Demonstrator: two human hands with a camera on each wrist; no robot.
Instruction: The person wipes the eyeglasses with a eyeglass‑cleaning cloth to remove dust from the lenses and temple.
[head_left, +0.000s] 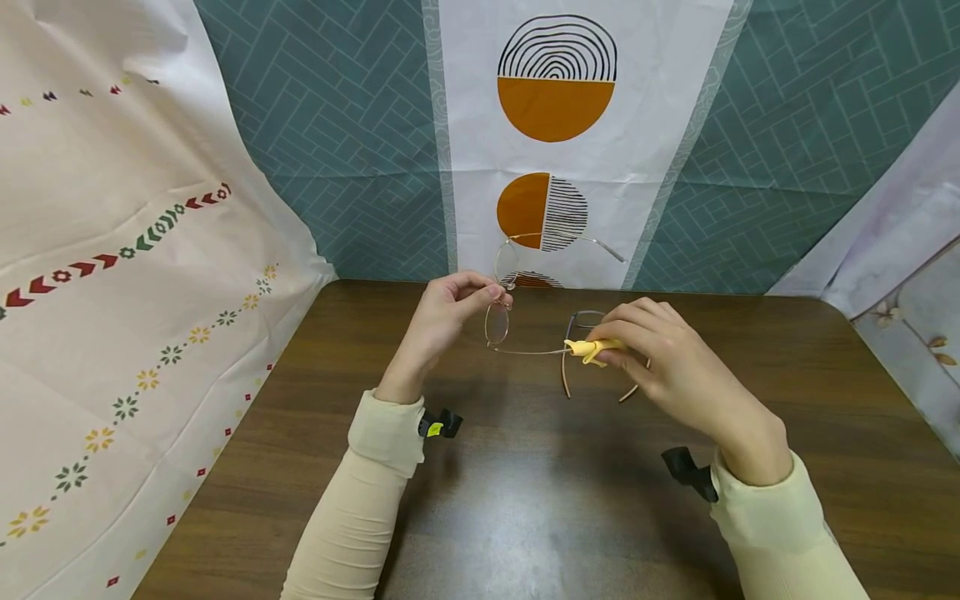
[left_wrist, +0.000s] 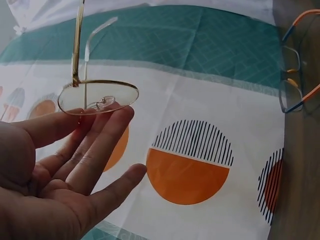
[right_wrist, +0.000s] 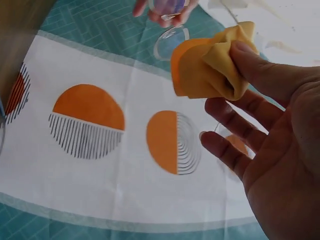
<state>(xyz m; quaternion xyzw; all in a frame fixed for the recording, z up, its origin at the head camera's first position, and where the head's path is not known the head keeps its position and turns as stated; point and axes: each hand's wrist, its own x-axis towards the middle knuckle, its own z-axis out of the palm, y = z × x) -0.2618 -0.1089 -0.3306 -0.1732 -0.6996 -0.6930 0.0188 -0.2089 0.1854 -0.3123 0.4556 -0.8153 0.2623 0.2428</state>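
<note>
My left hand [head_left: 441,321] pinches a pair of thin gold-rimmed eyeglasses [head_left: 497,325] near the bridge, holding them up above the table. In the left wrist view, thumb and fingertips meet at the rim of one lens [left_wrist: 120,94]. Both temples are unfolded and point to the right in the head view. A small yellow cloth [head_left: 587,348] is folded over the end of the nearer temple. My right hand [head_left: 663,354] pinches that cloth between thumb and fingers, as the right wrist view of the bunched cloth [right_wrist: 205,70] also shows. The temple's tip is hidden inside it.
A second pair of eyeglasses [head_left: 566,367], dark-framed with orange-brown temple tips, lies on the brown wooden table [head_left: 510,500] behind and below my right hand, partly covered by it. A patterned cloth backdrop [head_left: 360,167] hangs behind the table, and a white embroidered cloth [head_left: 150,292] drapes at the left.
</note>
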